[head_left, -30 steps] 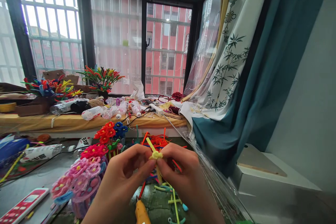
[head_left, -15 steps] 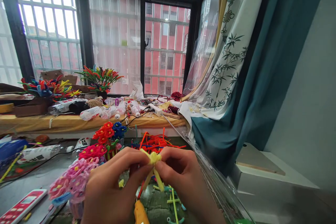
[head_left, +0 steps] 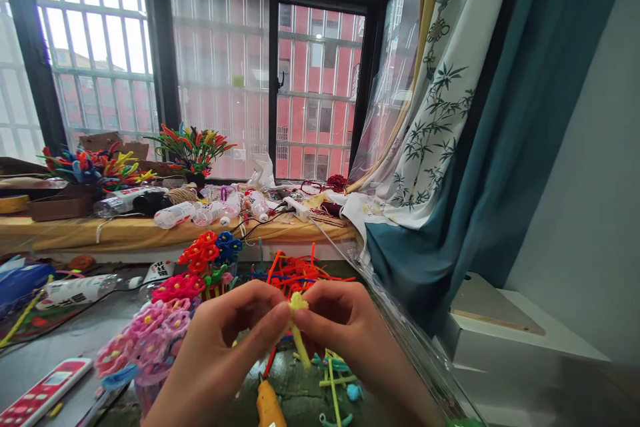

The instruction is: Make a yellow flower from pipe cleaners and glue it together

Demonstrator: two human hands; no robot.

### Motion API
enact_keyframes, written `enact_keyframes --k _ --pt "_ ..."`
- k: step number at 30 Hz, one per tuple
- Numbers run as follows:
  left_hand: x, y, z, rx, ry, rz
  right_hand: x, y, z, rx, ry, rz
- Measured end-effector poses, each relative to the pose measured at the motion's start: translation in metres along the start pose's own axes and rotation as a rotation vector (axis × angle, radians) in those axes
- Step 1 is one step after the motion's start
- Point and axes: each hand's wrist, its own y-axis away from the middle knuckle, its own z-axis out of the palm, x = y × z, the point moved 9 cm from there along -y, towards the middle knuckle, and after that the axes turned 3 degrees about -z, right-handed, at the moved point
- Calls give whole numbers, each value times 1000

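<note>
Between the fingertips of both hands is a small yellow pipe-cleaner piece (head_left: 299, 303), with a fuzzy bunched top and a strip hanging below it. My left hand (head_left: 240, 340) pinches it from the left, thumb and forefinger meeting at its side. From the right, my right hand (head_left: 345, 327) grips it with thumb and bent forefinger. The fingers hide part of the piece. Beneath the hands on the dark green surface are a yellow-handled tool (head_left: 270, 403), cut yellow-green pipe cleaners (head_left: 334, 390) and a light blue pom-pom (head_left: 353, 392).
Pink pipe-cleaner flowers (head_left: 150, 340) stand close to my left forearm, with red flowers (head_left: 199, 250) behind. Orange-red pipe cleaners (head_left: 300, 270) lie beyond the hands. A red-and-white remote-like device (head_left: 45, 392) is at lower left. Plastic bottles (head_left: 175, 215) crowd the windowsill.
My left hand has shifted its grip, its thumb now pointing up at the piece. Where two yellow strips hung apart, one now shows. The strip's upper left end is no longer visible.
</note>
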Motion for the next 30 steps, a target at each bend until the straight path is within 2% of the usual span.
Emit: enact_keyframes --k 6,9,16,21,23,27,30 --pt "-5 -3 3 -67 266 10 -1 0 -7 124 -97 -60" --pt "-6 -1 4 -50 372 -6 -2 1 -7 121 -120 -75" --pt "2 1 5 33 349 67 0 0 -1 60 -159 23" --pt "-7 -3 -5 107 341 100 2 0 0 55 -221 -36" --pt "-11 -7 -8 84 327 132 2 0 0 52 -221 -65" --pt "-11 -13 -2 -88 377 212 6 1 4 2 -241 -63" --pt "-10 -11 1 -89 454 209 6 1 8 -22 -254 -54"
